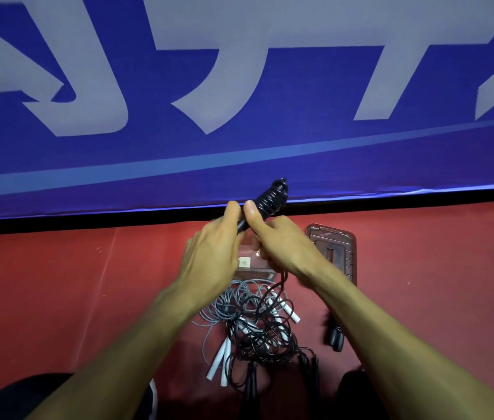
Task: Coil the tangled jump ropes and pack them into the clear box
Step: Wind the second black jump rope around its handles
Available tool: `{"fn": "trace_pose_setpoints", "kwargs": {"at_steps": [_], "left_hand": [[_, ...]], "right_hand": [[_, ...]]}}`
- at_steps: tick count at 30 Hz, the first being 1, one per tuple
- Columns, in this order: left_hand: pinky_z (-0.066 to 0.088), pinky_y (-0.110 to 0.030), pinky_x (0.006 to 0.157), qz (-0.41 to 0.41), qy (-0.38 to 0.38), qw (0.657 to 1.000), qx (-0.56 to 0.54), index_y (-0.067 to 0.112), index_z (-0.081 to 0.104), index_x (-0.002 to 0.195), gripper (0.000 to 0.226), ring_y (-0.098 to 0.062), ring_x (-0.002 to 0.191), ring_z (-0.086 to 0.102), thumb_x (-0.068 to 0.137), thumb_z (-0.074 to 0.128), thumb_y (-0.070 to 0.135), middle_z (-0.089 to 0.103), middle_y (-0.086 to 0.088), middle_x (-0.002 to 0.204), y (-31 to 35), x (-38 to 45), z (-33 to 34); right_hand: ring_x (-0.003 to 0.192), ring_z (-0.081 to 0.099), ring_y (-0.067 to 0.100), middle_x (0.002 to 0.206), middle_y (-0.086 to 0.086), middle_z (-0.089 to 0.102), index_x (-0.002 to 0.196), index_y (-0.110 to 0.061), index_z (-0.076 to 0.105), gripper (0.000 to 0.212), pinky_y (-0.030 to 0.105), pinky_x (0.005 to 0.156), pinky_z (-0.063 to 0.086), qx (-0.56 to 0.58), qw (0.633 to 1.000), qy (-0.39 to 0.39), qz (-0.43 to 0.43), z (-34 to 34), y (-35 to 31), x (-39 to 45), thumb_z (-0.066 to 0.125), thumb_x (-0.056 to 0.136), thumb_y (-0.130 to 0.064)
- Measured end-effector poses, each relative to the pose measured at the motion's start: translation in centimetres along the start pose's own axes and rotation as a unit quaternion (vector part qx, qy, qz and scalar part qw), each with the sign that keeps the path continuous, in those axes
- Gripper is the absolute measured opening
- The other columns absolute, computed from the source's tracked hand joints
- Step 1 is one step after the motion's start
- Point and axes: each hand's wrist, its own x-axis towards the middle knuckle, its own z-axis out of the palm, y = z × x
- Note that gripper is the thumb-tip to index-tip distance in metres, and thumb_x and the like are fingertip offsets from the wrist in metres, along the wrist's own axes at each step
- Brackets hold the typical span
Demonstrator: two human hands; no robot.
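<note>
Both arms extended forward; left hand point(212, 253) and right hand point(282, 241) raised together, fingers curled, thumbs up.

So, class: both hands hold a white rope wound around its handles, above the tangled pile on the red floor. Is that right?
Not quite. The head view shows the wound rope is black, not white. The rest stands: the left hand and right hand both hold it, above the tangled pile on the red floor.

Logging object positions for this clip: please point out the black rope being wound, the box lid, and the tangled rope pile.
black rope point(271, 197), head view, wound coil
box lid point(335, 250), head view, centre panel
rope pile point(258, 325), head view, tangle middle
</note>
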Motion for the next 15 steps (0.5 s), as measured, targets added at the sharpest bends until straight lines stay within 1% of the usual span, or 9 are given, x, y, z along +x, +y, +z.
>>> {"fn": "trace_pose_setpoints", "kwargs": {"at_steps": [2,3,5,6,8,10,12,13,15], "left_hand": [[0.041,-0.041,0.062,0.022,-0.008,1.000,0.010,0.021,0.033,0.104,0.017,-0.029,0.081,0.054,0.101,0.049,0.019,0.053,0.005,0.094,0.2,0.0,0.2],[0.040,-0.041,0.063,0.020,-0.017,1.000,-0.015,0.024,0.031,0.100,0.017,-0.026,0.082,0.053,0.103,0.047,0.023,0.052,0.006,0.094,0.3,0.0,0.2],[0.041,-0.035,0.068,-0.025,-0.030,0.994,-0.104,0.024,0.033,0.095,0.015,-0.013,0.082,0.055,0.104,0.043,0.029,0.055,0.009,0.090,0.3,0.1,0.3],[0.041,-0.027,0.069,-0.055,-0.031,0.985,-0.158,0.023,0.037,0.095,0.013,-0.003,0.078,0.054,0.105,0.042,0.029,0.057,0.010,0.086,0.3,0.2,0.2],[0.041,-0.018,0.067,-0.104,-0.035,0.961,-0.253,0.022,0.044,0.100,0.008,0.003,0.067,0.054,0.106,0.041,0.026,0.063,0.011,0.080,0.3,0.5,0.1],[0.045,-0.023,0.066,-0.119,-0.067,0.948,-0.288,0.022,0.051,0.101,0.006,0.001,0.061,0.056,0.105,0.047,0.024,0.066,0.011,0.077,-0.3,0.8,-0.1],[0.049,-0.029,0.063,-0.115,-0.105,0.943,-0.293,0.018,0.058,0.093,0.009,-0.005,0.060,0.057,0.102,0.055,0.019,0.064,0.013,0.068,-0.8,0.9,-0.2],[0.051,-0.030,0.062,-0.120,-0.104,0.940,-0.303,0.016,0.060,0.091,0.009,-0.007,0.060,0.058,0.100,0.059,0.017,0.065,0.011,0.067,-0.7,0.9,-0.3],[0.054,-0.030,0.062,-0.135,-0.067,0.935,-0.321,0.010,0.061,0.093,0.007,-0.011,0.060,0.064,0.096,0.064,0.015,0.069,0.006,0.069,-0.5,0.8,-0.6]], "right_hand": [[0.045,0.034,0.011,0.049,-0.006,0.041,0.061,-0.019,0.043,0.062,0.029,0.053,0.029,-0.023,0.999,0.021,-0.019,-0.1,-0.1,0.0,0.034,0.098,-0.069],[0.046,0.033,0.011,0.051,-0.004,0.040,0.061,-0.019,0.042,0.061,0.029,0.051,0.028,-0.039,0.998,0.026,-0.028,-0.1,-0.1,0.0,0.035,0.100,-0.065],[0.043,0.032,0.008,0.050,-0.005,0.040,0.059,-0.018,0.043,0.060,0.027,0.049,0.027,-0.046,0.998,0.018,-0.042,-0.3,0.2,0.2,0.035,0.104,-0.057],[0.042,0.033,0.007,0.049,-0.006,0.041,0.058,-0.018,0.045,0.060,0.027,0.051,0.028,-0.036,0.998,0.010,-0.041,-0.4,0.3,0.4,0.035,0.105,-0.054],[0.041,0.034,0.005,0.045,-0.009,0.041,0.057,-0.018,0.048,0.060,0.026,0.051,0.027,-0.028,0.998,-0.005,-0.052,-0.6,0.6,0.7,0.034,0.108,-0.047],[0.043,0.040,0.003,0.048,-0.010,0.047,0.056,-0.020,0.050,0.058,0.020,0.051,0.028,-0.049,0.995,-0.009,-0.086,-0.7,0.6,0.8,0.035,0.109,-0.038],[0.050,0.048,0.000,0.056,-0.008,0.055,0.060,-0.022,0.054,0.054,0.018,0.055,0.031,-0.080,0.990,-0.004,-0.116,-0.7,0.6,0.7,0.036,0.109,-0.035],[0.051,0.049,0.001,0.056,-0.006,0.056,0.060,-0.022,0.054,0.054,0.019,0.055,0.032,-0.093,0.989,0.007,-0.118,-0.6,0.7,0.6,0.037,0.109,-0.036],[0.051,0.050,0.007,0.053,-0.002,0.056,0.057,-0.018,0.055,0.057,0.026,0.054,0.036,-0.117,0.986,0.047,-0.106,-0.6,0.7,0.6,0.041,0.106,-0.043]]}}
